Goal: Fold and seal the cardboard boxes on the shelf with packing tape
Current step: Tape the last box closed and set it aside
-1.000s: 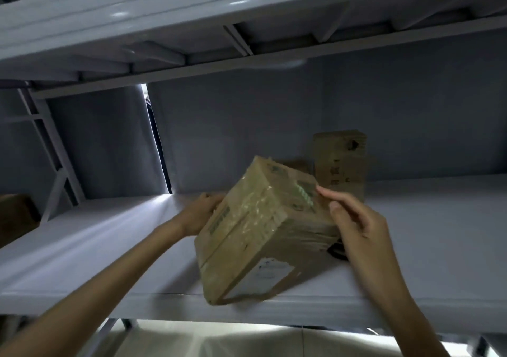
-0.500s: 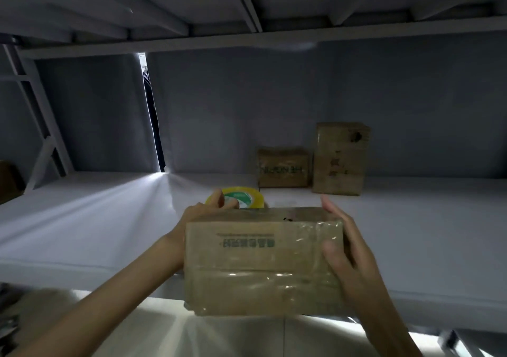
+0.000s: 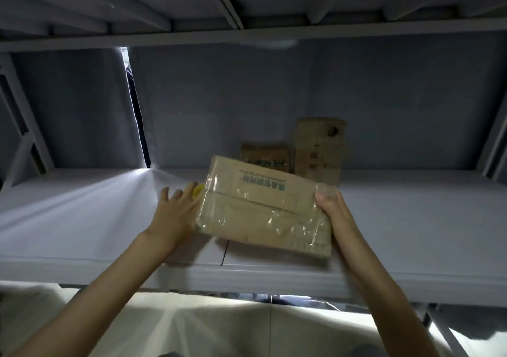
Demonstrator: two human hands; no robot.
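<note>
A taped cardboard box [image 3: 263, 205] with green print is held tilted over the grey shelf [image 3: 82, 219], its right end lower. My right hand [image 3: 329, 205] grips its right end, thumb on the front face. My left hand [image 3: 175, 208] is flat against the box's left end, fingers spread and straight. A yellow tape roll [image 3: 198, 189] peeks out behind the left fingers, mostly hidden by the box. Clear tape shines over the box's seams.
Two more cardboard boxes stand at the back of the shelf: a low one [image 3: 264, 155] and a tall upright one [image 3: 319, 148]. The shelf above [image 3: 247, 8] hangs close overhead. A bright gap [image 3: 134, 104] splits the back wall on the left.
The box has gone from level in front of the shelf edge to farther in over the shelf, tilted. My left hand's fingers have straightened and spread beside it.
</note>
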